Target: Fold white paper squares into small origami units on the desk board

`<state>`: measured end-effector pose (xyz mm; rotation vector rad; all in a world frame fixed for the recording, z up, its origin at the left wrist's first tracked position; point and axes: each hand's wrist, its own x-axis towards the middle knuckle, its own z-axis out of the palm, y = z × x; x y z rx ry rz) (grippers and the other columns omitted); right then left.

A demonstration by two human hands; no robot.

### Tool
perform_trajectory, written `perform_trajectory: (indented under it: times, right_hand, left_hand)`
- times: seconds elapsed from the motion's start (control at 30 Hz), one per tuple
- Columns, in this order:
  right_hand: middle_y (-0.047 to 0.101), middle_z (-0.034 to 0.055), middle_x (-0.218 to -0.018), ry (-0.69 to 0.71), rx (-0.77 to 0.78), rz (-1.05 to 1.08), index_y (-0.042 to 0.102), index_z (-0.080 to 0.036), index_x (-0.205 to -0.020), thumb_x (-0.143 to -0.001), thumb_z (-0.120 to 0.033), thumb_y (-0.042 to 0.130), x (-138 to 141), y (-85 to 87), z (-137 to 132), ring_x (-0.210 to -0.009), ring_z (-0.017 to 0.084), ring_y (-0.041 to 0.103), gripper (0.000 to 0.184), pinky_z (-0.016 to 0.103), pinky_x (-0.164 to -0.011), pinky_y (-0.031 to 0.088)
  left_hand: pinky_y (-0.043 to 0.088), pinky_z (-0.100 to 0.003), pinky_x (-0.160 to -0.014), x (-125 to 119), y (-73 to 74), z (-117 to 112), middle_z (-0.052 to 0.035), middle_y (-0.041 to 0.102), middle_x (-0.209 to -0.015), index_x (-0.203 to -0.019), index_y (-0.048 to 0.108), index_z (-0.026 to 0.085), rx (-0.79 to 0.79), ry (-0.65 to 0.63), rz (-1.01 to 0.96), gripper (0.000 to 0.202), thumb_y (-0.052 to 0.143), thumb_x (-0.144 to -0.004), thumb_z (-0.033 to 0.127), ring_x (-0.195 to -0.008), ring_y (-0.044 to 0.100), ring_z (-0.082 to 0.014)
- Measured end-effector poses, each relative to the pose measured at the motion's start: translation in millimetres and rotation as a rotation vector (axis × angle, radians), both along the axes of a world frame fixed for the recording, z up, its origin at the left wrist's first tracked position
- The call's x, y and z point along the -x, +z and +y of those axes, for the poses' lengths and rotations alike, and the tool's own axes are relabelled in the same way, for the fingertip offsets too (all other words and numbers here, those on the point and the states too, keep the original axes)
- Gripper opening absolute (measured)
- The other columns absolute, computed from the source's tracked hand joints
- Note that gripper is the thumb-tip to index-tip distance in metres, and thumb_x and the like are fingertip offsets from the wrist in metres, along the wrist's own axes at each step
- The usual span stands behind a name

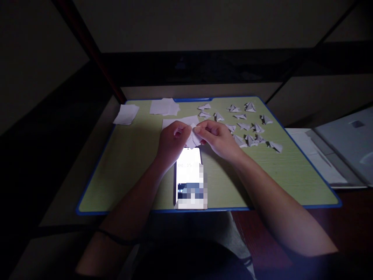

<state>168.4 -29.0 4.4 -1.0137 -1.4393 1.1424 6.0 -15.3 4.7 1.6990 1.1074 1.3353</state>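
Folded paper [192, 140] is over the middle of a big green, blue-edged worktop [131, 175]. The left hand [173, 140] and the right hand [218, 136] both pinch it tight. A bright phone [189, 157] is at the near side. Two piles of white sheets [126, 114] lie at the back left. Lots of small folded shapes [257, 128] are spread out on the right.
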Motion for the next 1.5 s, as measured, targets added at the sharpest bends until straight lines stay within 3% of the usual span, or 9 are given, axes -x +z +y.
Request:
perform_trajectory:
  times: [0.2,0.53,0.73,1.33,1.5]
  right_hand:
    - [0.051,-0.0038,-0.059,-0.02,-0.001,-0.018,0.056,-0.02,-0.07,-0.079,-0.058,0.075,-0.2,-0.3,-0.5,-0.054,0.011,0.045,0.043,0.028,-0.052,0.031]
    - [0.051,-0.0049,-0.058,-0.02,-0.035,-0.014,0.058,-0.02,-0.071,-0.082,-0.041,0.073,-1.5,-0.3,-0.2,-0.053,0.01,0.044,0.028,0.028,-0.052,0.03]
    - [0.052,-0.0048,-0.057,-0.008,0.007,0.019,0.06,-0.018,-0.073,-0.078,-0.051,0.077,0.6,1.6,-0.8,-0.052,0.01,0.044,0.037,0.027,-0.051,0.031]
    - [0.054,-0.0043,-0.059,-0.024,-0.036,0.016,0.061,-0.019,-0.074,-0.078,-0.052,0.078,-1.4,0.7,-0.5,-0.053,0.01,0.046,0.038,0.026,-0.05,0.032]
    - [0.053,-0.005,-0.056,-0.035,-0.015,0.047,0.06,-0.019,-0.073,-0.073,-0.054,0.08,1.2,2.4,0.3,-0.05,0.009,0.045,0.04,0.026,-0.048,0.032]
  left_hand:
    - [0.041,-0.02,-0.043,-2.5,1.9,-1.9,0.0012,0.061,-0.059,-0.068,0.056,0.019,0.056,-0.006,0.02,0.014,0.06,-0.08,0.023,-0.05,0.054,-0.0095]
    - [0.039,-0.022,-0.044,-2.5,-1.4,-3.4,0.0028,0.059,-0.056,-0.069,0.056,0.02,0.048,-0.061,0.023,0.011,0.06,-0.078,0.025,-0.049,0.052,-0.0102]
    - [0.041,-0.024,-0.051,0.4,-3.5,-0.1,0.0028,0.057,-0.058,-0.067,0.056,0.02,-0.062,-0.015,0.06,0.012,0.06,-0.077,0.025,-0.054,0.05,-0.0105]
    - [0.038,-0.019,-0.038,-3.6,5.1,-4.7,0.002,0.061,-0.061,-0.074,0.054,0.021,0.134,-0.137,-0.042,0.004,0.055,-0.077,0.018,-0.047,0.053,-0.0094]
    - [0.042,-0.019,-0.038,-4.3,0.7,-3.3,0.0035,0.057,-0.056,-0.072,0.052,0.021,0.138,-0.12,-0.033,0.008,0.057,-0.078,0.02,-0.046,0.052,-0.0097]
